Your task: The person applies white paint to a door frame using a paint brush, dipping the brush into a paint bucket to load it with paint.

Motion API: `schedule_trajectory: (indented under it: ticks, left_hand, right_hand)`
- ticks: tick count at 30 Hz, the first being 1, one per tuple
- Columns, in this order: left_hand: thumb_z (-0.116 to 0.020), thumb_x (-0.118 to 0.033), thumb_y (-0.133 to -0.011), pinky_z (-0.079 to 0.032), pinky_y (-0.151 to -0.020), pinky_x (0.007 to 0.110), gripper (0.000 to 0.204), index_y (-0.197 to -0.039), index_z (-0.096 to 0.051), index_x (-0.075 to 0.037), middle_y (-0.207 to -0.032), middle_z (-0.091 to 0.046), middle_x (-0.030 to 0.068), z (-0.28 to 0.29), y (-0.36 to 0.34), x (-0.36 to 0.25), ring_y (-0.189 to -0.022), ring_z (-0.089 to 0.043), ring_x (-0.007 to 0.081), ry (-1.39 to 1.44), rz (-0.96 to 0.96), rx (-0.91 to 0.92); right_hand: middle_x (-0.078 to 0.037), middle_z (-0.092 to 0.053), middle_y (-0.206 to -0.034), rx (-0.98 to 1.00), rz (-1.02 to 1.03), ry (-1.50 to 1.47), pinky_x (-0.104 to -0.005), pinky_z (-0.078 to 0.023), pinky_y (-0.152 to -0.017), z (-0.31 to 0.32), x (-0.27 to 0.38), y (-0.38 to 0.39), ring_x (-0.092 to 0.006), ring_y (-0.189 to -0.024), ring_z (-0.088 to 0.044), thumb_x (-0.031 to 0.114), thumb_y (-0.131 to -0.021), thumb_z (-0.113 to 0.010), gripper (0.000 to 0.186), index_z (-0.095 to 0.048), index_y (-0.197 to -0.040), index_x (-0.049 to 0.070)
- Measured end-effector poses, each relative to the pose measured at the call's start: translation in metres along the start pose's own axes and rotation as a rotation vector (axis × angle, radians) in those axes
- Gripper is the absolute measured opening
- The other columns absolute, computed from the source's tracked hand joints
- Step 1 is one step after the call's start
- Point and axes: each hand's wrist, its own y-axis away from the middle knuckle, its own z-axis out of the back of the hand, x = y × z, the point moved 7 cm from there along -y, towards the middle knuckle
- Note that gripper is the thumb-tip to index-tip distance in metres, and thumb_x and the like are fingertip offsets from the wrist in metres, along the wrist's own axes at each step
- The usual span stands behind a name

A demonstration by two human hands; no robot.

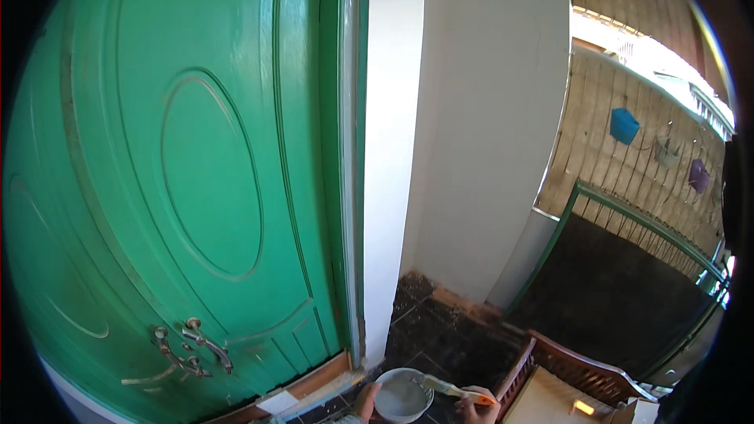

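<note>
My left hand (366,403) grips the left side of a white bowl (400,371). Inside the bowl is a pale grey-white liquid (399,399) that looks like paint. From the right, my right hand (477,409) has its fingers closed round the handle of a paintbrush (448,388), whose end shows orange beside the hand. The brush points left, and its bristle end lies over the bowl's right rim; whether it touches the liquid I cannot tell. Parts of both hands are cut off by the lower edge.
Green double doors (212,180) with metal handles (206,343) fill the left. A white wall (491,126) stands ahead above dark floor tiles (428,338). At lower right is a brown wooden bench (522,365) with cardboard (550,400) on it, beside a dark green-framed gate (613,283).
</note>
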Motion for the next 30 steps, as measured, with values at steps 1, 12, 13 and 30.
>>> schedule_trajectory:
  ticks: [1,12,13,30]
  left_hand:
    - [-0.048,-0.042,-0.093,-0.047,-0.084,0.032,0.046,-0.119,-0.053,-0.004,-0.109,-0.060,0.0087,-0.001,0.006,-0.012,-0.098,-0.059,0.0187,0.015,-0.019,-0.001]
    - [-0.046,-0.044,-0.093,-0.051,-0.088,0.036,0.052,-0.131,-0.047,-0.009,-0.119,-0.059,0.0083,0.035,0.079,-0.044,-0.105,-0.060,0.0199,0.185,0.022,-0.102]
    - [-0.046,-0.044,-0.093,-0.052,-0.088,0.036,0.053,-0.132,-0.046,-0.009,-0.120,-0.059,0.0082,0.041,0.083,-0.038,-0.106,-0.060,0.0200,0.204,0.058,-0.117]
    - [-0.050,-0.053,-0.085,-0.058,-0.058,0.031,0.064,-0.134,-0.038,-0.014,-0.125,-0.048,0.0109,0.080,0.068,-0.156,-0.098,-0.062,0.0232,0.151,-0.160,-0.031]
  right_hand:
    - [0.000,-0.064,-0.080,0.114,0.046,0.070,-0.0200,-0.047,-0.060,-0.008,0.011,0.000,-0.0045,-0.068,-0.054,0.005,-0.087,-0.065,0.014,-0.065,-0.100,-0.001]
    - [-0.015,-0.067,-0.087,0.742,0.349,0.554,-0.0366,-0.053,-0.068,-0.110,0.093,-0.001,-0.0332,-0.075,-0.065,0.019,-0.079,-0.070,0.024,-0.066,-0.098,0.006]
    - [-0.015,-0.066,-0.085,0.790,0.413,0.578,-0.0378,-0.053,-0.067,-0.122,0.093,-0.005,-0.0338,-0.075,-0.064,0.017,-0.078,-0.070,0.021,-0.066,-0.096,0.005]
    - [-0.010,-0.067,-0.081,0.812,0.579,0.670,-0.0325,-0.052,-0.062,-0.242,0.124,-0.064,-0.0253,-0.069,-0.066,0.014,-0.073,-0.074,0.021,-0.068,-0.091,0.005]
